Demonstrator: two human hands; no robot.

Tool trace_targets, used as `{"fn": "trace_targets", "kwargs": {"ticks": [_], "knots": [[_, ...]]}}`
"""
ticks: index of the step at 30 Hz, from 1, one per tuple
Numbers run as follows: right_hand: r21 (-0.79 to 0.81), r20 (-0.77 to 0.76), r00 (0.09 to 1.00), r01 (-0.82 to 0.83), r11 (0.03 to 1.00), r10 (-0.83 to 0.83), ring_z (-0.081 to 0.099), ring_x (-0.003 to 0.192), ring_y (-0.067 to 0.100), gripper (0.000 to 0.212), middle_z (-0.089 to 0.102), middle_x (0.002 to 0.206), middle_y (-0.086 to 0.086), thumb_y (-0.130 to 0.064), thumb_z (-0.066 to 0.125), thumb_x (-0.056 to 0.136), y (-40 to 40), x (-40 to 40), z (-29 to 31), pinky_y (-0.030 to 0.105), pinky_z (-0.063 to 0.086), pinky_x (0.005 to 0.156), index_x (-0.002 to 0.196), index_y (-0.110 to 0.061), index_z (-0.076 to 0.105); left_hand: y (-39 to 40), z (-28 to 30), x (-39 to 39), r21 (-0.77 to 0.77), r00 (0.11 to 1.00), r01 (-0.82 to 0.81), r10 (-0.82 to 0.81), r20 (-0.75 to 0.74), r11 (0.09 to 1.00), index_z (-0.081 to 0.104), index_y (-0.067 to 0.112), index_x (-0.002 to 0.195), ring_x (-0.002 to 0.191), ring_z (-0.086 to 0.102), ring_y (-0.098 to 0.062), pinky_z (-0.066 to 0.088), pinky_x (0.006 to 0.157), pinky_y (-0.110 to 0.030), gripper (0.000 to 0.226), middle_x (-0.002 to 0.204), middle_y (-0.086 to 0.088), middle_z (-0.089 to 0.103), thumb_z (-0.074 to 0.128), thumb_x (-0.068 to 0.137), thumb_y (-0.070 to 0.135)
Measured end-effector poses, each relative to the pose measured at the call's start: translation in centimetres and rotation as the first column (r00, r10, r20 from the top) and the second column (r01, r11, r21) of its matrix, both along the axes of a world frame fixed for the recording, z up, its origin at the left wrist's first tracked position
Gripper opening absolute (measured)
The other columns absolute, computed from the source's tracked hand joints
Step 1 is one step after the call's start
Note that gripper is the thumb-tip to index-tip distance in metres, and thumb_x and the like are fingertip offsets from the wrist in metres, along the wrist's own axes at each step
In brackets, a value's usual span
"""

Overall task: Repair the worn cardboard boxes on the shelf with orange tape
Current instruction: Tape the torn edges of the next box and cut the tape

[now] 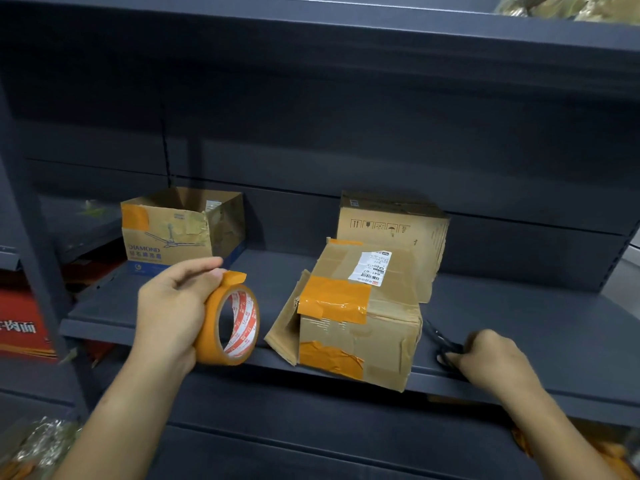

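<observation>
1. The dark shelf [207,306] is where the work is done, right under both sets of fingers.
2. The worn box [360,317], already patched with orange strips, lies between the two hands, with a loose flap on the side nearer the left fingers. That flap should be pressed flat before tape is laid on.
3. The orange tape roll [230,325] is gripped by the left hand [173,306], fingers curled round it, the free end kept up by the fingertips. It should be pulled slowly.
4. The black scissors [446,344] are held by the right hand [491,355], fingers curled on the handles. They should be lifted with care.
</observation>
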State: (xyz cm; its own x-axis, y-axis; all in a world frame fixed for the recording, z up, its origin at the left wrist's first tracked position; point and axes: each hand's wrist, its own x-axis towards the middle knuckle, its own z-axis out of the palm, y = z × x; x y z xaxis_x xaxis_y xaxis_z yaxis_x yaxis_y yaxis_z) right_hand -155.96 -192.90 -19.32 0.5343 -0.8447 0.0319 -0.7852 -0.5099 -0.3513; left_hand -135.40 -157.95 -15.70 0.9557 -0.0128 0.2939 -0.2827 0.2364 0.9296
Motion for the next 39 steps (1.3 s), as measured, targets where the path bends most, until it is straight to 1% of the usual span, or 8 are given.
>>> {"fn": "trace_targets", "kwargs": {"ticks": [6,10,20,27,30,34,36,39], "knots": [[-0.21,-0.109,0.994,-0.048,0.977,0.026,0.053,0.065,0.019,0.033,0.057,0.075,-0.001,-0.048,0.065,0.085,1.5,1.3,0.0,0.028,0.037,0.049,0.075,-0.02,0.052,-3.0,-1.8,2.7,0.482,0.947,-0.272,0.142,0.29,0.833,0.07,0.037,0.087,0.088,0.059,-0.004,0.04,0.077,-0.015,0.019,0.079,0.027,0.065,0.069,0.089,0.018],[-0.275,-0.084,0.994,-0.084,0.958,0.063,0.053,0.066,0.021,0.031,0.053,0.072,-0.004,-0.044,0.061,0.088,1.9,1.8,-0.5,0.028,0.037,0.049,0.073,-0.024,0.043,-5.3,-3.9,5.0,0.687,0.909,-0.308,-0.01,0.417,0.658,0.073,0.02,0.104,0.099,0.064,-0.02,0.044,0.084,-0.028,0.019,0.102,0.003,0.071,0.063,0.092,0.011],[-0.248,-0.193,0.98,-0.099,0.964,0.051,0.05,0.062,0.017,0.032,0.056,0.074,-0.001,-0.044,0.065,0.087,1.0,2.9,-0.4,0.025,0.033,0.046,0.071,-0.021,0.051,-7.2,-5.2,6.8,0.913,0.893,-0.227,-0.301,0.334,0.338,0.067,0.035,0.117,0.102,0.066,-0.02,0.058,0.081,-0.04,0.03,0.114,0.007,0.071,0.051,0.096,0.021],[-0.118,-0.207,0.977,-0.084,0.989,0.058,0.057,0.066,0.02,0.029,0.058,0.076,0.002,-0.04,0.066,0.087,1.6,3.4,0.4,0.026,0.039,0.049,0.072,-0.017,0.058,-6.6,-5.4,6.6,0.804,0.876,-0.274,-0.207,0.435,0.528,0.073,0.025,0.112,0.105,0.065,-0.019,0.053,0.087,-0.034,0.026,0.114,0.006,0.071,0.057,0.094,0.015],[-0.151,0.064,0.993,-0.09,0.985,0.1,0.058,0.064,0.02,0.029,0.062,0.068,-0.001,-0.038,0.064,0.093,2.2,2.7,1.8,0.026,0.043,0.053,0.069,-0.021,0.066,-6.3,-4.0,5.2,0.646,0.828,-0.276,-0.166,0.536,0.711,0.074,0.02,0.11,0.1,0.064,-0.014,0.053,0.085,-0.031,0.021,0.11,0.007,0.07,0.061,0.095,0.014],[-0.163,0.686,0.682,-0.197,0.967,0.254,0.064,0.076,-0.005,0.022,0.071,0.076,-0.026,-0.041,0.062,0.094,5.5,2.3,5.0,0.021,0.045,0.064,0.074,-0.047,0.069,-6.8,-2.0,1.5,0.458,0.74,-0.037,-0.284,0.609,0.888,0.074,0.019,0.114,0.112,0.061,-0.004,0.047,0.093,-0.02,0.026,0.115,0.012,0.069,0.057,0.096,0.027],[-0.233,0.714,0.575,-0.344,0.91,0.4,0.06,0.096,-0.016,0.012,0.068,0.095,-0.038,-0.048,0.062,0.09,7.4,2.7,5.7,0.013,0.046,0.079,0.09,-0.054,0.072,-7.2,-1.6,0.0,0.493,0.684,0.02,-0.371,0.628,0.87,0.073,0.021,0.119,0.123,0.056,-0.004,0.04,0.104,-0.019,0.031,0.125,0.012,0.067,0.056,0.096,0.032],[-0.442,0.483,0.553,-0.516,0.734,0.679,0.051,0.124,-0.011,0.037,0.062,0.124,-0.031,-0.053,0.067,0.087,8.8,3.4,5.0,0.01,0.036,0.107,0.119,-0.035,0.073,-7.8,-1.9,-0.9,0.549,0.616,0.004,-0.434,0.658,0.836,0.071,0.023,0.124,0.128,0.052,-0.005,0.035,0.108,-0.017,0.033,0.133,0.014,0.064,0.059,0.095,0.034]]}}
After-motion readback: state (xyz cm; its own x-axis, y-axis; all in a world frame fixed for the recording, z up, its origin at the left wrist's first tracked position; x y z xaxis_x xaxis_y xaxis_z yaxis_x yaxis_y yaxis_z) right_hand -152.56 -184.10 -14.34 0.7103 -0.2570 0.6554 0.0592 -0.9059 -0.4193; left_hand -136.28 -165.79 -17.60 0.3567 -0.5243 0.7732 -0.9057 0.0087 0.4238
